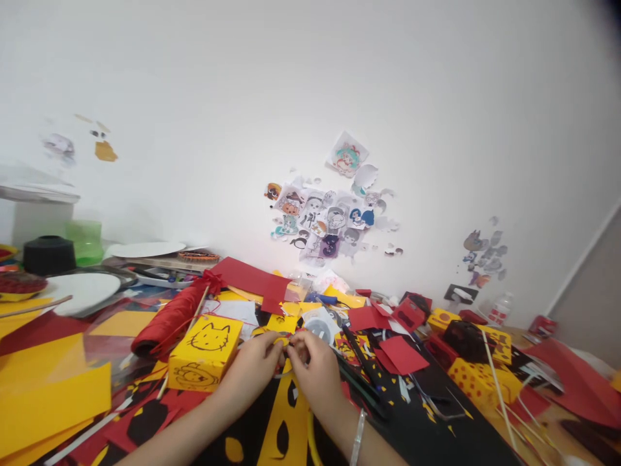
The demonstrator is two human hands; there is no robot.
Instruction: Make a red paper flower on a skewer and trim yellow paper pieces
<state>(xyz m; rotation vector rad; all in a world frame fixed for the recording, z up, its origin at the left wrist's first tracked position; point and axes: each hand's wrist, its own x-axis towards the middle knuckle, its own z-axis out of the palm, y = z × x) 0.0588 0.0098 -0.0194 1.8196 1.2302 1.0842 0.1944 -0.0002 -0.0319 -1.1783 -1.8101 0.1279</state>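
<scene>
Yellow strip point(297, 424), leaf holes cut through, lying lengthwise on the black table surface point(417, 427) between the forearms. Left hand point(258, 366) and right hand point(317, 374): fingertips closed together on a small yellow piece point(281, 340) above the strip's far end, mostly covered, presumably paired so both steady it. Box point(208, 346), cat drawing uppermost, beside the left hand. Pens point(361, 356) lie right of the right hand, apparently within easy reach.

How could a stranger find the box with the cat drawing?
Below the white wall lies a thick red roll. Between it and the left hand sits the yellow box. Unlike the spotted boxes at right, it has a cat face drawn on top.
</scene>
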